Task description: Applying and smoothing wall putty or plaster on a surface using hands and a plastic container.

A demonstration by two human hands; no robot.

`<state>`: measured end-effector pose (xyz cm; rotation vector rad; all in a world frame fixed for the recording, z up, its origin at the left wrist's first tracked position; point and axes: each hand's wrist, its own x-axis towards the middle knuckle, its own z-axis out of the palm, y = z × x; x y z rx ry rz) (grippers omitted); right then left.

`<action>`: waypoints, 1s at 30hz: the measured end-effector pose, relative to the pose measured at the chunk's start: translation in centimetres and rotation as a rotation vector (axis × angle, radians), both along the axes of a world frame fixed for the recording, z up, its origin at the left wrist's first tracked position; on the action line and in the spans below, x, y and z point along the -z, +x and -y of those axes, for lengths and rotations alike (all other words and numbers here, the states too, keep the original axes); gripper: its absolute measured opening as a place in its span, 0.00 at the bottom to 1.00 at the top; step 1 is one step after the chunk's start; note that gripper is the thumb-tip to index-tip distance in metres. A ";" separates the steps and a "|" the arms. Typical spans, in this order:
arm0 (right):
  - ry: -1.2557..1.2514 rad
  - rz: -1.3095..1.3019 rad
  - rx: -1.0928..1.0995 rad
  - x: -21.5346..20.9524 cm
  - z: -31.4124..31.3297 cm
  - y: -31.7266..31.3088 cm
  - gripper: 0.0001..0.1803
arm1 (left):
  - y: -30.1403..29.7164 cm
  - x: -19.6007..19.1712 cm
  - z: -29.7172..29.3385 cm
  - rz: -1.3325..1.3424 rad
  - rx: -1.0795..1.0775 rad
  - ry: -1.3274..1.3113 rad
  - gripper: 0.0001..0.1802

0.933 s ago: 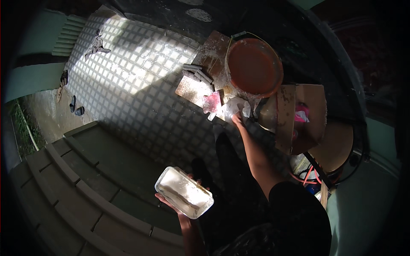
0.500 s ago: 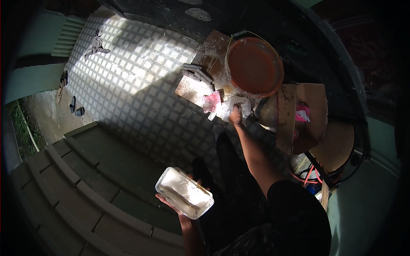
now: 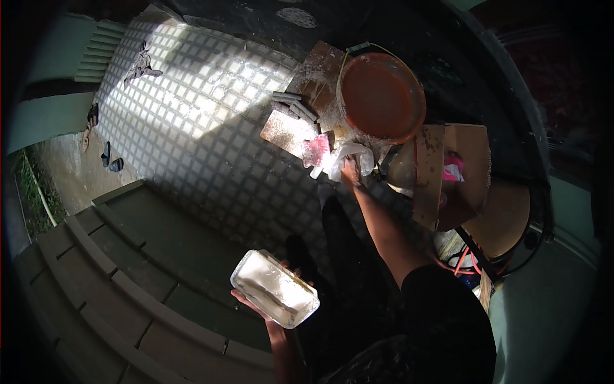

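Observation:
My left hand grips a shallow white rectangular tray from below, its fingers curled round the edges. A whitish residue coats the inside of the tray. Farther off, my right hand reaches into a crumpled translucent plastic bag; the bag hides its fingers. Just left of that bag lies a pink-and-white packet. Both rest by a powder-dusted brown board.
A large orange-brown basin stands beyond the bag. Right of it is an open cardboard box with a pink packet inside. Grey sticks lie on the board. A slatted wooden bench fills the lower left, and footwear lies by the tiled floor.
My right hand has dipped slightly deeper into the plastic bag, and its fingers are now hidden. My left hand keeps the tray in nearly the same place.

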<state>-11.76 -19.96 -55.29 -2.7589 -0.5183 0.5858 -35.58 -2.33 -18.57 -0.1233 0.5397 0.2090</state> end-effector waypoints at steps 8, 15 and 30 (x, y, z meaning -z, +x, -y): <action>0.040 0.127 -0.136 2.4 2.5 0.6 0.23 | 1.0 -0.4 0.6 -0.068 0.016 -0.019 0.55; 0.095 0.049 -0.024 -1.3 -1.6 -0.3 0.23 | 0.4 -0.3 0.5 -0.139 0.002 -0.006 0.54; 0.072 -0.071 0.151 0.6 0.7 2.3 0.16 | 0.6 0.3 0.0 -0.188 -0.003 0.037 0.56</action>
